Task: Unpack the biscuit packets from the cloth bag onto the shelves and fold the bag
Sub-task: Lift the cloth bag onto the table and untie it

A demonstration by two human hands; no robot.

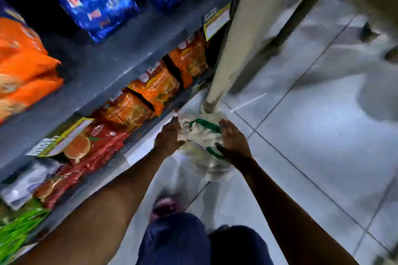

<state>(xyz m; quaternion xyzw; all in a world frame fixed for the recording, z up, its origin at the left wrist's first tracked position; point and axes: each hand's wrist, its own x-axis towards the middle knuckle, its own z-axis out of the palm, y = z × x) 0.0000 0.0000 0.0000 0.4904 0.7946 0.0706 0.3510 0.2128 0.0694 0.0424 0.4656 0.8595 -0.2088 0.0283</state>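
Note:
A crumpled white cloth bag (200, 135) with green handles lies on the floor tiles beside the lowest shelf. My left hand (169, 137) grips its left side. My right hand (233, 140) presses on its right side, fingers over a green handle. Orange biscuit packets (157, 86) stand in a row on the bottom shelf (137, 150), with red packets (90, 148) to their left. The picture is blurred, so the bag's contents cannot be made out.
Blue packets (92, 0) and a big orange pack (23, 64) sit on the upper shelf. A beige post (232, 49) stands right behind the bag. Grey floor tiles (301, 135) spread to the right. My knees (193, 243) are below the bag.

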